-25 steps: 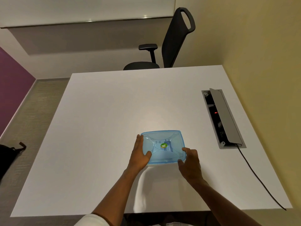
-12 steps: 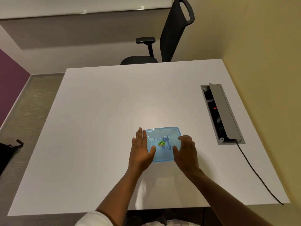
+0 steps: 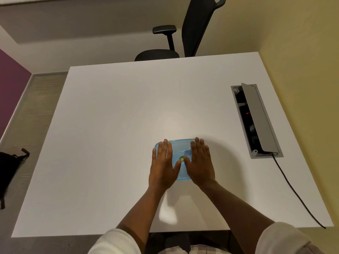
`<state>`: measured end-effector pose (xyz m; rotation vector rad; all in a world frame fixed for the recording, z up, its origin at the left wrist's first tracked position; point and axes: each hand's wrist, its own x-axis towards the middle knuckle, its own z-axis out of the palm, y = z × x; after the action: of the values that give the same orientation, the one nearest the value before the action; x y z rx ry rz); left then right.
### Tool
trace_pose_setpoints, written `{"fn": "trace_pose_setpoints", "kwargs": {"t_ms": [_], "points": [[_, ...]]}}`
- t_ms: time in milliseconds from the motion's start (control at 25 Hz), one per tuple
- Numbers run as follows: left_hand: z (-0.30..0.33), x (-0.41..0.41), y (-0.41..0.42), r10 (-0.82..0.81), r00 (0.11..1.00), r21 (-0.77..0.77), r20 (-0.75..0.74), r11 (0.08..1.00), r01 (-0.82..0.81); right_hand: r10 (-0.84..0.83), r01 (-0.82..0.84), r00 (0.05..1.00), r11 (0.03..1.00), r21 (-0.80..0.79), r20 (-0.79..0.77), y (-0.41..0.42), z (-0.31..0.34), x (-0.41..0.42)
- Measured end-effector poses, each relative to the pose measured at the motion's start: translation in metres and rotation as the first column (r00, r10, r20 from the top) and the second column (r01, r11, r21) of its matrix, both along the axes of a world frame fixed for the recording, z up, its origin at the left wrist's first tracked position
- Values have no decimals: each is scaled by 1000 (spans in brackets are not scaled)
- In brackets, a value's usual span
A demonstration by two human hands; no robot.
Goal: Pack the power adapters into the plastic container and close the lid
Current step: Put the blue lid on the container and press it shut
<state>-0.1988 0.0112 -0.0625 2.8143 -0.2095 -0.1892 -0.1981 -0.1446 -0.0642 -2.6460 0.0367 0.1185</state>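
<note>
A translucent blue plastic container (image 3: 180, 146) sits on the white table (image 3: 119, 125) with its lid on; a green round sticker (image 3: 181, 158) shows between my thumbs. My left hand (image 3: 163, 165) lies flat on the lid's left half, fingers spread. My right hand (image 3: 200, 162) lies flat on the right half. Both palms rest on the lid and neither hand grips anything. A faint blue shape shows through the lid; the adapters themselves are not clearly visible under my hands.
An open grey cable hatch (image 3: 256, 120) is set into the table at right, with a black cable (image 3: 297, 195) trailing to the front edge. A black office chair (image 3: 185, 33) stands beyond the far edge. A black bag (image 3: 9, 167) lies on the floor at left.
My hands slid from the container's near corners onto the top of the lid and now lie flat across it. The camera tilted further down.
</note>
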Motion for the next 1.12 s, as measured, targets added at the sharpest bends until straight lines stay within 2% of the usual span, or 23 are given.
{"fn": "trace_pose_setpoints", "kwargs": {"t_ms": [320, 800, 1120], "points": [[-4, 0, -1, 27, 1000, 17, -13, 999, -27, 4, -3, 1000, 998, -56, 17, -1, -7, -4], [-15, 0, 0, 15, 999, 120, -34, 993, -11, 27, -20, 998, 995, -101, 64, -1, -12, -3], [-11, 1, -1, 21, 999, 79, -45, 997, -17, 48, -43, 997, 994, -99, 52, -1, -8, -3]]}}
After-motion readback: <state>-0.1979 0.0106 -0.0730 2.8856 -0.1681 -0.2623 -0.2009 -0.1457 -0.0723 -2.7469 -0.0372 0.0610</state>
